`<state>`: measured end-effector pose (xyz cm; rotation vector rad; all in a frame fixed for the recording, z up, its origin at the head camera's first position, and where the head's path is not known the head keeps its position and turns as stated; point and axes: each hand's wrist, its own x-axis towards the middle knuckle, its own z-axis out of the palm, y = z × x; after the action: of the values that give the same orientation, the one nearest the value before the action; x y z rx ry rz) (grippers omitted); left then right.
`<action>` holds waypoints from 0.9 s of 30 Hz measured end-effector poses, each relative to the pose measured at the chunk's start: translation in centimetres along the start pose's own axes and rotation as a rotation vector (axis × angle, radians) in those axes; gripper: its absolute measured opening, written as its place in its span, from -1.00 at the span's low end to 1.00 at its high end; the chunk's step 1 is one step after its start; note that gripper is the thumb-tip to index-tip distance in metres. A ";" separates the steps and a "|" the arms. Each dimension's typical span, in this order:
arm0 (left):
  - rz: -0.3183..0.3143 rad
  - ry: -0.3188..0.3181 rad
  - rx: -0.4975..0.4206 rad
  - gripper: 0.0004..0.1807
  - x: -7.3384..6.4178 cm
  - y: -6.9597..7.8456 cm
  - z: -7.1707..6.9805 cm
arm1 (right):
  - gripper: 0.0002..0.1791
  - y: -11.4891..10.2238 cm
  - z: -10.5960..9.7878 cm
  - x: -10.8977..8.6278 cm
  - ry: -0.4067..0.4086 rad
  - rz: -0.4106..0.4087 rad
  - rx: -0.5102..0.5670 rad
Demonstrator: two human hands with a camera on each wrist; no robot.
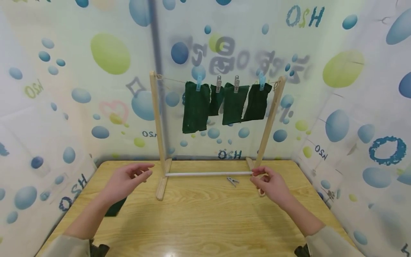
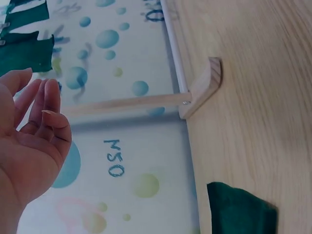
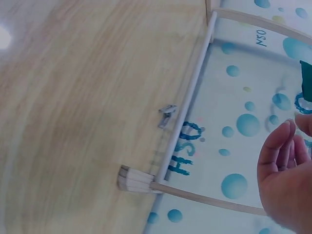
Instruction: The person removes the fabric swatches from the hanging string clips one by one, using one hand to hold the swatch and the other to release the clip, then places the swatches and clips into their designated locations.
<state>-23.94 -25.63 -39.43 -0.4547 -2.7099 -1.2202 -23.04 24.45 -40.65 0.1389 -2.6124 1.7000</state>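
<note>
My left hand [image 1: 128, 180] hovers left of a small wooden drying rack, fingers loosely bent and holding nothing. Below its wrist a dark green cloth [image 1: 115, 208] lies on the table, partly hidden by the forearm. My right hand [image 1: 272, 185] is in front of the rack's right post [image 1: 270, 121], also with nothing between its loosely curled fingers. Several dark green cloths [image 1: 196, 109] hang from the rack's string [image 1: 174, 79], clipped by blue clothespins [image 1: 198, 84] and grey clothespins [image 1: 236, 84]. One loose grey clothespin [image 3: 167, 115] lies on the table beside the rack's white bottom rod [image 3: 187, 100].
The wooden table [image 1: 192, 221] spans between patterned curtain walls [image 1: 74, 121] on the left, back and right. The rack stands near its back edge on wooden feet, the left foot [image 1: 162, 187] reaching toward me.
</note>
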 end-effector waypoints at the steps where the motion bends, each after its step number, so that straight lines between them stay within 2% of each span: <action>1: 0.000 -0.004 0.002 -0.58 0.1 0.3 0.1 | -0.59 -0.4 -0.1 0.1 0.000 -0.017 -0.012; 6: 0.024 -0.016 -0.007 -0.60 0.8 1.9 0.6 | -0.60 -2.4 -0.6 0.7 0.007 -0.087 -0.062; 14: 0.145 -0.001 -0.052 -0.66 2.3 4.4 0.5 | -0.61 -6.0 -1.3 2.4 0.014 -0.163 -0.088; 19: 0.156 -0.009 -0.080 -0.66 3.3 5.9 0.2 | -0.62 -8.4 -1.4 3.5 0.026 -0.201 -0.121; 27: 0.181 0.002 -0.082 -0.62 6.0 8.1 0.3 | -0.62 -12.7 -1.0 5.4 0.027 -0.254 -0.167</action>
<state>-27.00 -19.05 -32.47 -0.6914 -2.5577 -1.2832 -27.33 19.91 -28.34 0.4211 -2.5709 1.3886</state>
